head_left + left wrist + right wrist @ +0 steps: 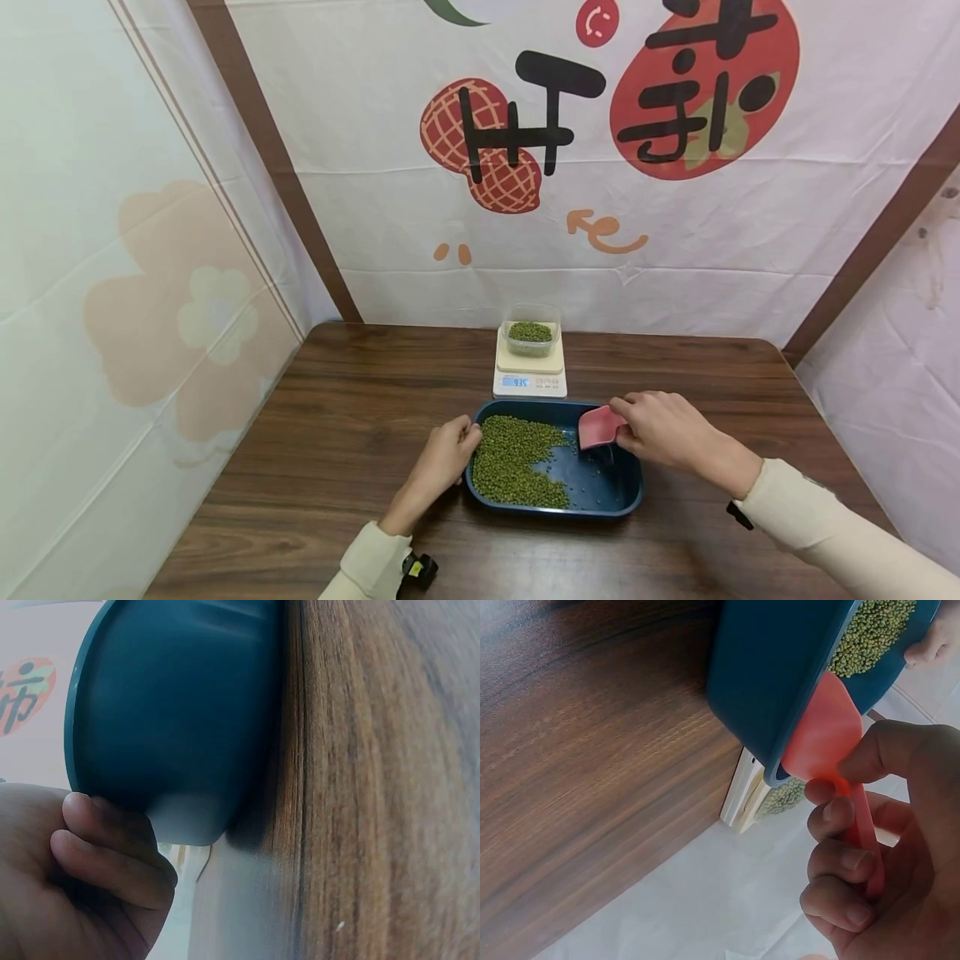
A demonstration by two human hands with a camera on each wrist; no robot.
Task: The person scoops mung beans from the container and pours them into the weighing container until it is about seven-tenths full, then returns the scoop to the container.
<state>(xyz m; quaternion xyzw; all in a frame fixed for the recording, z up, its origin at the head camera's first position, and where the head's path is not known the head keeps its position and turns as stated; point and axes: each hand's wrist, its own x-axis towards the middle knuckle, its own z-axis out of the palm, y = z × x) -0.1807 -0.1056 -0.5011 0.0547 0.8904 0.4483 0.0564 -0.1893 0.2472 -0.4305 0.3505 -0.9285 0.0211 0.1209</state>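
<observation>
A dark blue tray (592, 492) lies on the table with green mung beans (513, 462) heaped over its left and middle part. My left hand (444, 450) grips the tray's left rim, and the left wrist view shows fingers (112, 870) curled against the rim. In my right hand (666, 428) is a pink scoop (597, 428), held over the tray's right back part. The right wrist view has the fingers wrapped round its handle (864, 825) and the thumb near the scoop's bowl. Only a few loose beans lie beneath the scoop.
Just behind the tray stands a white kitchen scale (529, 385) with a lit display. On it sits a clear plastic container (529, 351) holding mung beans. A printed cloth (390, 208) hangs behind the brown wooden table (360, 433).
</observation>
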